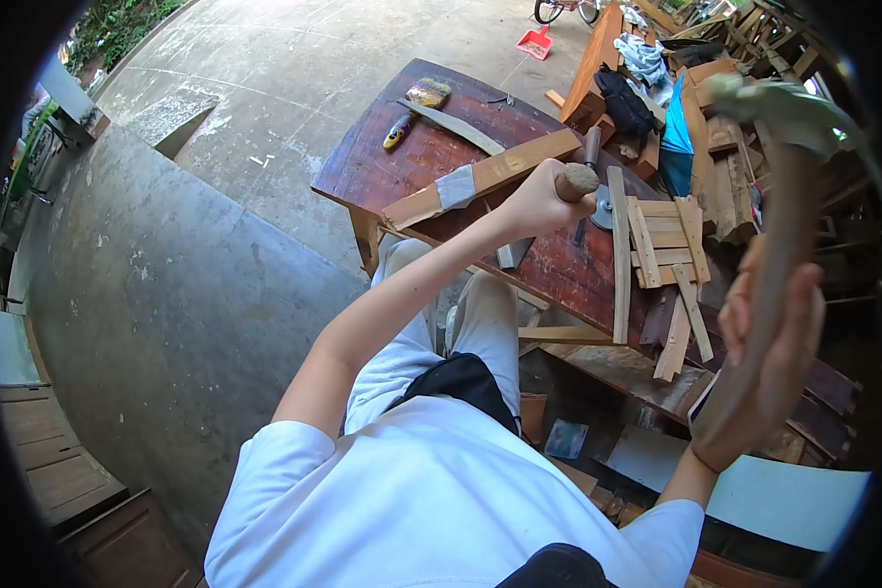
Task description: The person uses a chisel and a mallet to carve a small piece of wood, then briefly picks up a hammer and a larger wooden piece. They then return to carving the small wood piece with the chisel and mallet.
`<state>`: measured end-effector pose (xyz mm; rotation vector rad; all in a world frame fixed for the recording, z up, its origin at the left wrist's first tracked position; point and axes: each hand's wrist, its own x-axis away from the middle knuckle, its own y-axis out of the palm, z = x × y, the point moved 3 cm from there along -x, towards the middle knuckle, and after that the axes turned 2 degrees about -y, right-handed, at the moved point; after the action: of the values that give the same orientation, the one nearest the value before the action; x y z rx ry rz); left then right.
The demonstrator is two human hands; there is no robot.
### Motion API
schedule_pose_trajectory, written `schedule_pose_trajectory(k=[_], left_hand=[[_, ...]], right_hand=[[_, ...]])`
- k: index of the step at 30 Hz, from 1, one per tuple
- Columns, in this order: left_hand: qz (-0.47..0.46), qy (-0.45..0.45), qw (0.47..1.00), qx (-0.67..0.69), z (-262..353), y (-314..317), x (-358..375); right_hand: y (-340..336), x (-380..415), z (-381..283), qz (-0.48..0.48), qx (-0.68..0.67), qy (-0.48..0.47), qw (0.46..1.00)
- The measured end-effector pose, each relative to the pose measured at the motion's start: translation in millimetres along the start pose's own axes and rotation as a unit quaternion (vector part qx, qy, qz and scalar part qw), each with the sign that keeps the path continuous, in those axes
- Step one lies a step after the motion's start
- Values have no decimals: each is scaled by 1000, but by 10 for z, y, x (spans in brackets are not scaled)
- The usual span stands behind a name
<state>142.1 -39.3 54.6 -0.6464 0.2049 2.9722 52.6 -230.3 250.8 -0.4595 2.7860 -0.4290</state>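
Observation:
My left hand [541, 208] is closed around the round wooden handle [577, 180] of what looks like a chisel; its blade is mostly hidden below the fist. Under this hand lies a plank [514, 165] with a grey patch [456, 187] wrapped on it, set across the dark red wooden table [363, 167]. At the right, my right hand [769, 333] grips a hammer [789, 216] by its wooden handle. The hammer is raised, its metal head [779, 106] up high and blurred, apart from the chisel.
On the table lie a yellow-and-dark handled tool [397, 132], a curved strip [451, 124], a rounded patterned object [428, 93] and a small slatted wood frame [666, 243]. Scrap wood [730, 176] and a black bag [625, 103] are piled at right. A red dustpan [534, 43] rests on the floor.

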Motion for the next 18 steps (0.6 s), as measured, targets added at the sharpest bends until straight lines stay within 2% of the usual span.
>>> schedule_pose_trajectory(k=[1,3,4,6,7,9,10,12,13,15,18], left_hand=[[2,0,1000,1,0,0,-2],[-2,22,1000,4,19,-1,-4],[-1,21,1000,3,26,-7,1],[-8,10,1000,4,10,-8,9],[-10,11,1000,2,8,-12,14],[-1,28,999,26,-10,-32,4],[0,27,999,26,-35,-37,-3],[-6,33,999,-5,-47,-41,-23],[-5,33,999,-3,-50,-36,-23],[-12,16,1000,4,-52,-28,-32],[-11,15,1000,-2,-43,-32,-28]], right_hand=[[20,-23,16,-2,1,1,1000],[89,-81,58,9,-148,-61,987],[139,-79,159,8,-149,-61,987],[256,-50,445,-60,92,82,991],[254,-68,436,-58,91,80,991],[277,-116,430,-149,110,147,972],[276,-115,342,-150,110,147,971],[208,-135,35,-40,110,84,990],[176,-139,-32,-41,112,84,989],[85,-166,-151,-1,-26,10,1000],[154,-173,256,-15,-2,4,1000]])
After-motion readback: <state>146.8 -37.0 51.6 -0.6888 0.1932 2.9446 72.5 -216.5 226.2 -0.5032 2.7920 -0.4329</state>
